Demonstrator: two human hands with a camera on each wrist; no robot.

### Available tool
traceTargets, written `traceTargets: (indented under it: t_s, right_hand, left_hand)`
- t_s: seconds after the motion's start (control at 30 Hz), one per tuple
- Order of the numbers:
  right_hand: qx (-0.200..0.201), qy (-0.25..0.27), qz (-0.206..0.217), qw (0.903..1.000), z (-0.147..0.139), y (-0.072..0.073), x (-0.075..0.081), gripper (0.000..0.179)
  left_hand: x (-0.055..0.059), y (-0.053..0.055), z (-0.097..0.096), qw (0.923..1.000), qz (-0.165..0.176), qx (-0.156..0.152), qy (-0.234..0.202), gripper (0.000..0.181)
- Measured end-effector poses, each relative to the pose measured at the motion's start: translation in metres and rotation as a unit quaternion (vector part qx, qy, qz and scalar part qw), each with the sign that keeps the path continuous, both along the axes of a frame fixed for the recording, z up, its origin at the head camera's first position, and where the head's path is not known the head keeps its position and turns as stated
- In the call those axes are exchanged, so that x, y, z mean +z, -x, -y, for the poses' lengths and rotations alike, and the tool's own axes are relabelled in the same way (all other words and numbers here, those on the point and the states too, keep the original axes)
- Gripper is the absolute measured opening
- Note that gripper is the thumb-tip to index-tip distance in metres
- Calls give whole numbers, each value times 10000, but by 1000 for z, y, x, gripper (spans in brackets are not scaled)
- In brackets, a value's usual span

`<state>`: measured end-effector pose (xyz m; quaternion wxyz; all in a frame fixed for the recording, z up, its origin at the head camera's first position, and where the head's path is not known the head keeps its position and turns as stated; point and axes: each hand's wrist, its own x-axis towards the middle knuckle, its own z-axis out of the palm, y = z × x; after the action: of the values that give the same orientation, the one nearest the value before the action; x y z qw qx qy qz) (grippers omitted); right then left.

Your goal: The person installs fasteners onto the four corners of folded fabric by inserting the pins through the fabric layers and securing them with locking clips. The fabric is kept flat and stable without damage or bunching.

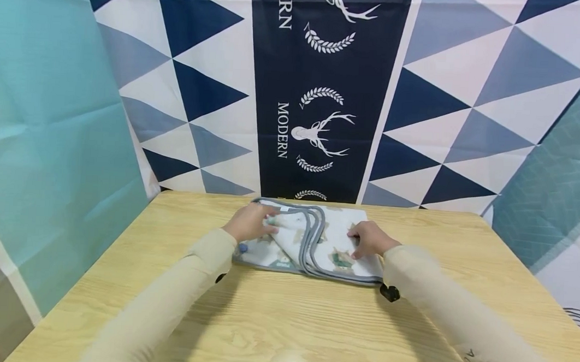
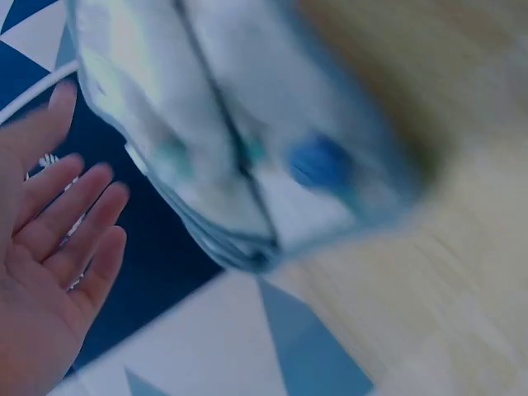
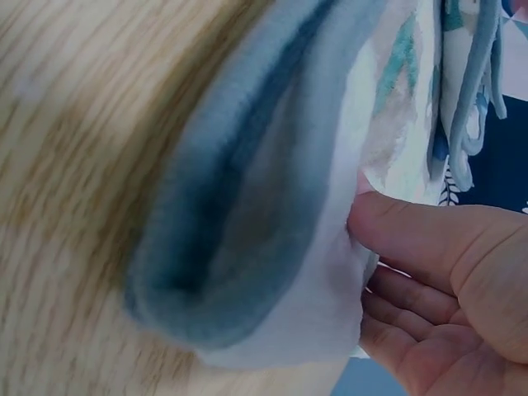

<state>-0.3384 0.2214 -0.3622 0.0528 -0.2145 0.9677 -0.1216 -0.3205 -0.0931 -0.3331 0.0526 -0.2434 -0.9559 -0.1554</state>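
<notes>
A folded white blanket (image 1: 333, 240) with grey edging and green, tan and blue prints lies flat near the table's far edge. Over its left part is my left hand (image 1: 250, 222); in the left wrist view that hand (image 2: 54, 264) shows spread, relaxed fingers beside the blanket (image 2: 247, 107), gripping nothing. At the right end, my right hand (image 1: 373, 240) pinches the blanket's folded side. In the right wrist view the thumb of this hand (image 3: 445, 289) lies on top of the blanket (image 3: 309, 322), and the other fingers go behind its edge, their tips hidden.
The light wooden table (image 1: 282, 323) spreads out in front of the blanket. Behind it hangs a patterned curtain (image 1: 324, 95) with triangles and deer heads. A teal sheet (image 1: 52, 125) hangs at the left. A small black object (image 1: 389, 293) is at the right cuff.
</notes>
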Motion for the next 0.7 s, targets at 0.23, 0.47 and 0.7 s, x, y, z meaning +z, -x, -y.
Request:
traceTargets:
  t_s: [0.23, 0.47, 0.7]
  right_hand:
    - [-307, -116, 140, 9994, 9, -1, 2, 58]
    - [-400, -162, 149, 9990, 15, 1, 3, 58]
    - [-582, -251, 298, 9975, 9, -1, 2, 58]
  left_hand:
    - [-7, 29, -51, 9926, -749, -924, 235, 35]
    - [-14, 47, -62, 9902, -1007, -672, 693, 30]
    - [-15, 45, -61, 9796, -1462, -1264, 544, 16]
